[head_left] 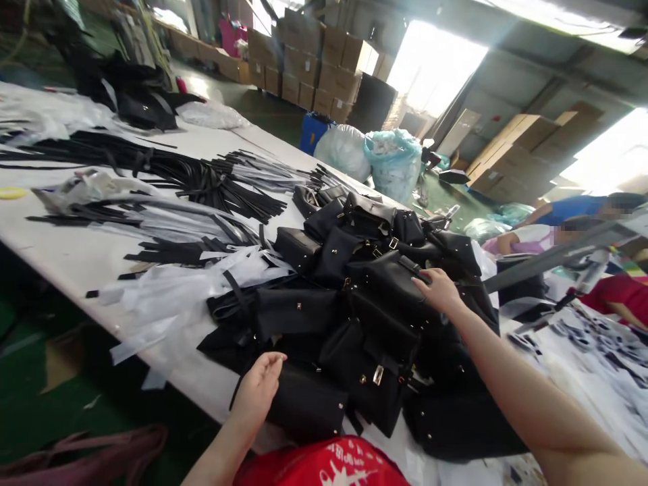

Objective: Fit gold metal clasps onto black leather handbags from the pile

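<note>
A heap of black handbags (pixel 377 310) with gold-coloured metal fittings lies in front of me on the table. My right hand (pixel 439 291) reaches over the heap, its fingers closed at the short handle (pixel 409 264) of a black handbag (pixel 379 273). Lower down, my left hand (pixel 262 383) is at the left end of a nearer black handbag (pixel 308 398). Its fingers are bent together toward the thumb, and whether anything is pinched there is hidden. Another bag with a metal clasp (pixel 377 375) sits between my two arms.
Bundles of black straps (pixel 202 179) and white plastic wrapping (pixel 167 297) lie across the white table (pixel 65 263). Behind stand filled plastic sacks (pixel 393 162) and stacked cartons (pixel 304 64). At the right, a grey metal bar (pixel 547 263) slants near other people (pixel 561 219).
</note>
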Action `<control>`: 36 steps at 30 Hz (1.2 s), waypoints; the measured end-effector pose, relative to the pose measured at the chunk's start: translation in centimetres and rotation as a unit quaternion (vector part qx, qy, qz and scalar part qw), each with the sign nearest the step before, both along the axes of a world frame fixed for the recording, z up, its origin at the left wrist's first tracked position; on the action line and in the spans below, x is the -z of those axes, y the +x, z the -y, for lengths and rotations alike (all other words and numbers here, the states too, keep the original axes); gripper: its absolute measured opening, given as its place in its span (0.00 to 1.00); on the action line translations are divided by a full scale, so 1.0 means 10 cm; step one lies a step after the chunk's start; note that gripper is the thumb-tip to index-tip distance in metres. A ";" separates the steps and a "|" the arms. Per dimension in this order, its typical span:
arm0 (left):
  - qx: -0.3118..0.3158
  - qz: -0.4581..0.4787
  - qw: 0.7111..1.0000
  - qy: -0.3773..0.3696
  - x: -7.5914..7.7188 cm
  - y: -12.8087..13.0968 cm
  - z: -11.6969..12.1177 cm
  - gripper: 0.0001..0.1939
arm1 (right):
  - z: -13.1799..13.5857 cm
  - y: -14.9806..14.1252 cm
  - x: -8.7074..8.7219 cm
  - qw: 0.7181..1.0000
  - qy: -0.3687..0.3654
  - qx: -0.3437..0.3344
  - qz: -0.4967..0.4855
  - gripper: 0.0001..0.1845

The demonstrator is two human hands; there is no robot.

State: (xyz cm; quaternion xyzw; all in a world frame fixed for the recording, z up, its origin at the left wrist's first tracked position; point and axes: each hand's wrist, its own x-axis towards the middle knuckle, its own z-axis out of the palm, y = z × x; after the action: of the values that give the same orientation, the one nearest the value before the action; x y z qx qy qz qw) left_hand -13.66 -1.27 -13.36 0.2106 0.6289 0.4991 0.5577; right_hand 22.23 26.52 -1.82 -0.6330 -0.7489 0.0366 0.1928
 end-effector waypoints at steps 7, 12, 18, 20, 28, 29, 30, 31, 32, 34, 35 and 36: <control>0.042 0.045 0.998 -0.010 -0.13 -0.04 -0.14 0.22 | 0.51 -0.26 0.36 0.987 -0.015 -0.128 0.096 0.17; 0.144 0.047 0.988 -0.017 -0.19 0.08 -0.14 0.24 | 1.02 -0.37 0.93 0.974 -0.068 -0.168 0.138 0.25; 0.183 0.059 0.981 -0.015 -0.16 0.21 -0.10 0.28 | 1.09 -0.31 1.00 0.981 -0.049 -0.150 0.113 0.33; 0.183 0.058 0.981 -0.023 -0.11 0.23 -0.10 0.29 | 0.90 -0.22 0.80 0.989 -0.023 -0.109 0.097 0.34; 0.156 -0.002 0.987 -0.025 -0.03 0.35 -0.17 0.32 | 0.13 0.18 0.54 0.991 -0.124 0.032 0.029 0.11; 0.157 -0.007 0.987 -0.023 -0.03 0.36 -0.17 0.33 | 0.07 0.24 0.48 0.991 -0.126 0.040 0.012 0.06; 0.157 -0.009 0.987 -0.022 -0.03 0.37 -0.17 0.33 | 0.00 0.32 0.40 0.991 -0.125 0.046 -0.010 0.04; 0.156 -0.009 0.988 -0.019 -0.01 0.37 -0.16 0.33 | -0.06 0.40 0.28 0.991 -0.123 0.050 -0.036 0.05; 0.153 -0.009 0.988 -0.018 0.01 0.36 -0.14 0.32 | -0.13 0.50 0.14 0.989 -0.121 0.052 -0.069 0.07; 0.145 -0.008 0.989 -0.020 0.09 0.33 -0.10 0.32 | -0.22 0.71 -0.17 0.979 -0.127 0.054 -0.151 0.15; 0.141 -0.006 0.990 -0.027 0.15 0.31 -0.09 0.33 | -0.25 0.80 -0.32 0.970 -0.133 0.056 -0.194 0.18; 0.140 -0.003 0.990 -0.036 0.20 0.30 -0.08 0.35 | -0.26 0.89 -0.45 0.960 -0.138 0.058 -0.235 0.21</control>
State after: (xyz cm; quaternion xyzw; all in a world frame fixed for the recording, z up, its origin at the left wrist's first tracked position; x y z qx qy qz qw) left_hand -10.68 -0.51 -15.34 0.2778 0.6127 0.3929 0.6270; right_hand 31.14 29.07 2.65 -0.6695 -0.6317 0.2763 0.2762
